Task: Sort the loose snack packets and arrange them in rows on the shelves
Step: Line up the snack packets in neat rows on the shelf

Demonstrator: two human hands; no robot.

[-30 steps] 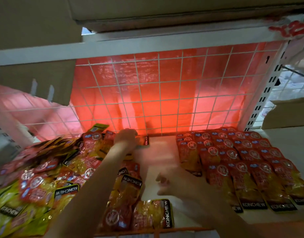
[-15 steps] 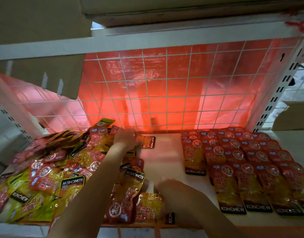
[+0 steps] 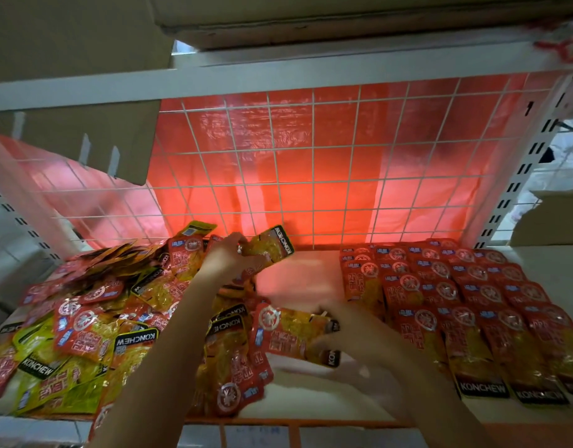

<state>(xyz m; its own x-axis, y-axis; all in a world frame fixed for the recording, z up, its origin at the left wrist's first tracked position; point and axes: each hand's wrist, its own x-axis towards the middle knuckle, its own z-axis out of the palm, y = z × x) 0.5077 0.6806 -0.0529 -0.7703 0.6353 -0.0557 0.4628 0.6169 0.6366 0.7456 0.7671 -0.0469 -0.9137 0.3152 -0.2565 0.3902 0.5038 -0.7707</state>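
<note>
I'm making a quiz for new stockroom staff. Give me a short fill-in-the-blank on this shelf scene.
1. The left hand holds one packet lifted in front of the white wire ____.
2. The neat rows lie on the ____ side of the shelf.
3. The loose pile lies on the ____ side.
4. The right hand grips a packet printed mostly in ____ and yellow.

Missing words: grid; right; left; red

Left hand reaches far forward, fingers pinching; right hand curled, blurred.

Red-and-yellow packets (black bands), white grid, red sheet
</note>
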